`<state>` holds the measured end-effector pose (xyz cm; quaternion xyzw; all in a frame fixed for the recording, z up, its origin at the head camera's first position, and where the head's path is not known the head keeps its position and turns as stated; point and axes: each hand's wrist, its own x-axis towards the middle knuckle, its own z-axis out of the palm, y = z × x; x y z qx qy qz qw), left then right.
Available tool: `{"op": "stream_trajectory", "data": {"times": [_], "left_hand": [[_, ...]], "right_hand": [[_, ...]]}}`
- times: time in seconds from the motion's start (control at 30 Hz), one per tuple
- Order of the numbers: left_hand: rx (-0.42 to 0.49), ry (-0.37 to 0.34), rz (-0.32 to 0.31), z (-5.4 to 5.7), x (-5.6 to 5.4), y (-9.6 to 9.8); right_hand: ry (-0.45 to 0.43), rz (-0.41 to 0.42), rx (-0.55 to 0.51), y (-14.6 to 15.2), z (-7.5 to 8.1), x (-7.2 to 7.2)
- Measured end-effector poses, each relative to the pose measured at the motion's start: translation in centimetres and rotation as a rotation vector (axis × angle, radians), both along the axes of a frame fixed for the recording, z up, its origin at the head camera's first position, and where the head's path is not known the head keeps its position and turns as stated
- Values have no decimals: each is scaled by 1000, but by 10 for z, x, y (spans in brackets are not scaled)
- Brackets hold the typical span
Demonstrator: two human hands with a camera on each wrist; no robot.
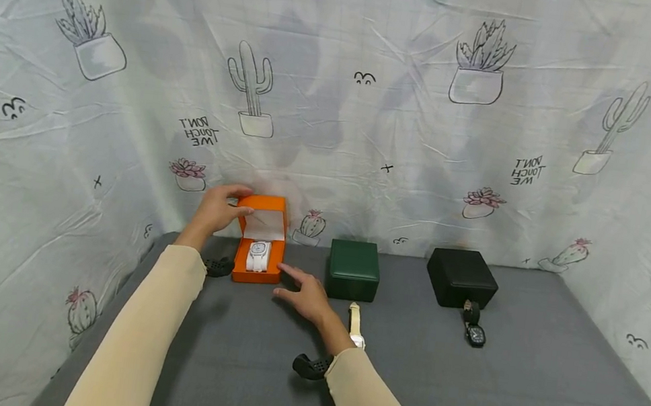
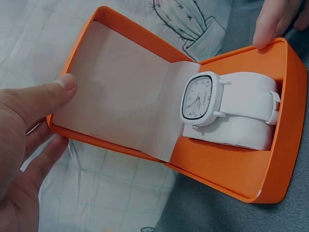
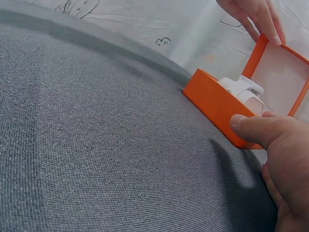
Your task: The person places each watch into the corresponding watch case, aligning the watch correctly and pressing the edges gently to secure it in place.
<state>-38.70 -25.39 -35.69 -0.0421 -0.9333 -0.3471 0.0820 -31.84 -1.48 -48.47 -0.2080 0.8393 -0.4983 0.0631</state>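
At the back left stands an orange watch box point(image 1: 256, 278) with its lid point(image 1: 263, 202) raised. Inside, a white wristwatch point(image 2: 197, 99) is strapped round a white cushion point(image 2: 227, 137). My left hand point(image 1: 220, 209) pinches the lid's edge, thumb on the inner lining and fingers behind, as the left wrist view shows. Beside the box's right wall is my right hand point(image 1: 309, 297), fingers extended. In the left wrist view a fingertip of it rests at the box's rim; its thumb point(image 3: 248, 126) overlaps the front wall in the right wrist view.
A closed green box point(image 1: 353, 271) stands right of the orange one, a cream-strapped watch point(image 1: 354, 318) before it, partly behind my right forearm. Farther right is a black box point(image 1: 463, 277) with a black watch point(image 1: 475, 334) at its front. A patterned curtain point(image 1: 337, 109) hangs behind the grey table point(image 1: 508, 401).
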Motion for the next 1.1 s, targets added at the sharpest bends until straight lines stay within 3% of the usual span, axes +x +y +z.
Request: {"op": "stream_trajectory", "data": {"times": [0.3,0.6,0.83,1.1], "left_hand": [[98,-5,-12,-3,7,-6],[122,29,-66,-7,15,-11],[132,21,-83,-13,23,-21],[293,-7,-95,-26,28,-28]], "right_hand": [[9,-21,-8,-1,1,0],[12,-54,3,-4,1,-1],[59,-79,-49,-7,0,-1],[137,-197,-55,-15,-4,0]]}}
